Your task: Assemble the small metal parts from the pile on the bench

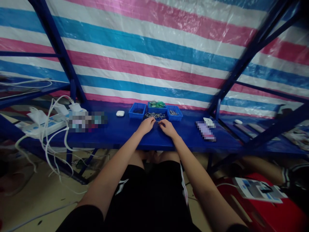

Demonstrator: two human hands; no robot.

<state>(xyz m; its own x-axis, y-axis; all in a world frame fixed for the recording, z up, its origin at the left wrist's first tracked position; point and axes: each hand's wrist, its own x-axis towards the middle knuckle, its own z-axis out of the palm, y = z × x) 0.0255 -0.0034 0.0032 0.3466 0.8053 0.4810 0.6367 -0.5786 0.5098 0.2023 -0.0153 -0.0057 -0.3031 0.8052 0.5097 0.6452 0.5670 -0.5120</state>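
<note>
Over the blue table, my left hand [146,125] is closed in a pinch, thumb and fingertips together. Facing it a short gap away, my right hand [167,127] is pinched as well. Something small and thin seems to lie between the fingertips, too tiny to name. Just beyond them is a loose heap of thin metal pieces [155,115], like screws or pins. Around the heap stand three blue bins: a left bin [135,115] with dark small parts, a middle bin [157,110] with green plastic, and a right bin [176,118] with more metal pieces.
A white earbud case [120,113] lies left of the bins. Further left, a white power strip [48,126] trails tangled cables. A phone [205,131] lies to the right. Blue frame posts [229,74] flank the table [116,135]; a red stool [277,209] holds another power strip.
</note>
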